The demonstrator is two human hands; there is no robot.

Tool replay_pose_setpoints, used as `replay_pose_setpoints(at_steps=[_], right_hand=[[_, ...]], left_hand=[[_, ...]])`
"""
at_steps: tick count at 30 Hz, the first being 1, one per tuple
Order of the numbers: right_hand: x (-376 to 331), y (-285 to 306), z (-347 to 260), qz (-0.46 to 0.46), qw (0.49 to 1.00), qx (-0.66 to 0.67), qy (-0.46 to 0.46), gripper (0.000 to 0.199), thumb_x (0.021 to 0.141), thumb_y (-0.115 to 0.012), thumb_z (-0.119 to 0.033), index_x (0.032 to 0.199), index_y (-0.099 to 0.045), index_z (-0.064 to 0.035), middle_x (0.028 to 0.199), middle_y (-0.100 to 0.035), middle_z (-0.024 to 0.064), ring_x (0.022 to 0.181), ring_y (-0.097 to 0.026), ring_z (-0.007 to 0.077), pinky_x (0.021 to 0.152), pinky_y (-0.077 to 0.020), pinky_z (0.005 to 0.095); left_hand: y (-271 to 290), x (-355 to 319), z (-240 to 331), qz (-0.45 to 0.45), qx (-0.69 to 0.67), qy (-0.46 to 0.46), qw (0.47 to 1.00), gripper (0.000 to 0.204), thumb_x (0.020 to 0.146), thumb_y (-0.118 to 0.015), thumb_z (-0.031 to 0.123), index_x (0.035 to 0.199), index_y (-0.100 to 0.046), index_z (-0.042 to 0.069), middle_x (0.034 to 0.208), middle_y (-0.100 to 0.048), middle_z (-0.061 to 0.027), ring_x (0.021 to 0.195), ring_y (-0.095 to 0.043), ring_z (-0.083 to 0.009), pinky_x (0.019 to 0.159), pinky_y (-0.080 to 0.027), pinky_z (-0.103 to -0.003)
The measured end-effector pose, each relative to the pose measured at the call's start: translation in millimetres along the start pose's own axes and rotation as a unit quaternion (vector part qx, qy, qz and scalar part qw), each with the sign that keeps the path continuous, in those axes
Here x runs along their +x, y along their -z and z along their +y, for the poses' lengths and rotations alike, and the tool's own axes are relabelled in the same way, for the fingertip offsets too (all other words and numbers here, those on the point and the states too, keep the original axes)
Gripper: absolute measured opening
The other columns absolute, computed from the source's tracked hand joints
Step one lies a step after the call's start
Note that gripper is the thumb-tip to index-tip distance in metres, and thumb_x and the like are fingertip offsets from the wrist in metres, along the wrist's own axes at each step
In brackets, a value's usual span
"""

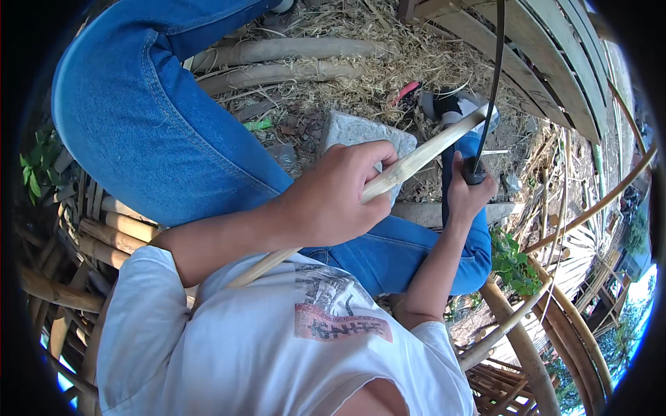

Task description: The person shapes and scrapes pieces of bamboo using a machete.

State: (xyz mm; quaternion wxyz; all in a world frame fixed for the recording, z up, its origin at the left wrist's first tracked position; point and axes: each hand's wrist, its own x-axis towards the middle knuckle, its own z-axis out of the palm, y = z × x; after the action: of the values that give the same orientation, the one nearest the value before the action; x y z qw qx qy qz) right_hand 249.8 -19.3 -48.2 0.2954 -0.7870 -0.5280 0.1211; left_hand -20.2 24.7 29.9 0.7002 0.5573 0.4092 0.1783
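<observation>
My left hand (340, 191) is closed around a pale bamboo stick (427, 154). The stick slants from against my white shirt up to the right, its far end just beside the blade. In my right hand (474, 191) is the dark handle of a long knife (495, 76), gripped in a fist. Its thin dark blade points away from me and looks nearly edge-on. Whether blade and stick touch, I cannot tell. Below the stick, between my jeans-clad legs, sits a squarish grey stone block (357, 128), partly hidden by my left hand.
Shavings (430, 52) cover the ground ahead, with two bamboo poles (291, 50) lying at the far left. A slatted wooden panel (548, 59) stands at the far right. Bamboo pieces (121, 232) are stacked at my left, and more poles (520, 340) lie to my right by a leafy plant (513, 267).
</observation>
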Motion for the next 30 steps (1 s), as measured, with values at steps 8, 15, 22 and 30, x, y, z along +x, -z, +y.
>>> replay_pose_setpoints(at_steps=[8, 15, 22, 30], right_hand=[[-25.3, 41.7, -39.8, 0.075, 0.996, 0.033, -0.028, 0.029, 0.084, -0.08, -0.016, 0.068, -0.06, -0.001, 0.057, -0.054, -0.0002, 0.053, -0.048, 0.0088, 0.054, -0.0394, 0.0264], [-51.4, 80.4, -105.0, 0.099, 0.987, 0.126, -0.004, 0.032, 0.082, -0.082, -0.012, 0.066, -0.055, -0.0029, 0.057, -0.047, -0.0032, 0.053, -0.039, 0.0062, 0.051, -0.0303, 0.0232], [-47.1, 107.6, -156.6, 0.022, 0.997, -0.035, 0.068, 0.033, 0.077, -0.081, -0.013, 0.063, -0.054, -0.0008, 0.049, -0.039, 0.0009, 0.047, -0.034, 0.0081, 0.046, -0.0262, 0.028], [-27.7, 125.8, -163.9, 0.035, 0.98, -0.146, 0.129, 0.041, 0.082, -0.08, -0.023, 0.062, -0.051, -0.0013, 0.05, -0.048, 0.0063, 0.045, -0.039, 0.0181, 0.049, -0.0288, 0.035]], left_hand=[[14.2, -19.2, 28.4, 0.006, 0.094, -0.094, 0.991, 0.025, 0.096, -0.06, 0.018, 0.111, -0.055, -0.002, 0.072, -0.065, -0.0164, 0.068, -0.065, -0.0336, 0.063, -0.047, -0.043], [-5.1, -25.0, 52.0, -0.022, -0.014, -0.125, 0.992, 0.024, 0.102, -0.052, 0.019, 0.114, -0.052, -0.003, 0.081, -0.062, -0.023, 0.079, -0.064, -0.0414, 0.07, -0.047, -0.048], [-21.4, -29.6, 45.6, 0.04, -0.058, -0.23, 0.971, 0.02, 0.102, -0.051, 0.016, 0.109, -0.057, -0.002, 0.077, -0.062, -0.0196, 0.069, -0.062, -0.0348, 0.065, -0.047, -0.042], [1.1, -40.8, 57.0, -0.035, -0.072, -0.173, 0.982, 0.023, 0.103, -0.05, 0.018, 0.112, -0.057, -0.003, 0.077, -0.061, -0.0107, 0.068, -0.058, -0.02, 0.064, -0.046, -0.036]])
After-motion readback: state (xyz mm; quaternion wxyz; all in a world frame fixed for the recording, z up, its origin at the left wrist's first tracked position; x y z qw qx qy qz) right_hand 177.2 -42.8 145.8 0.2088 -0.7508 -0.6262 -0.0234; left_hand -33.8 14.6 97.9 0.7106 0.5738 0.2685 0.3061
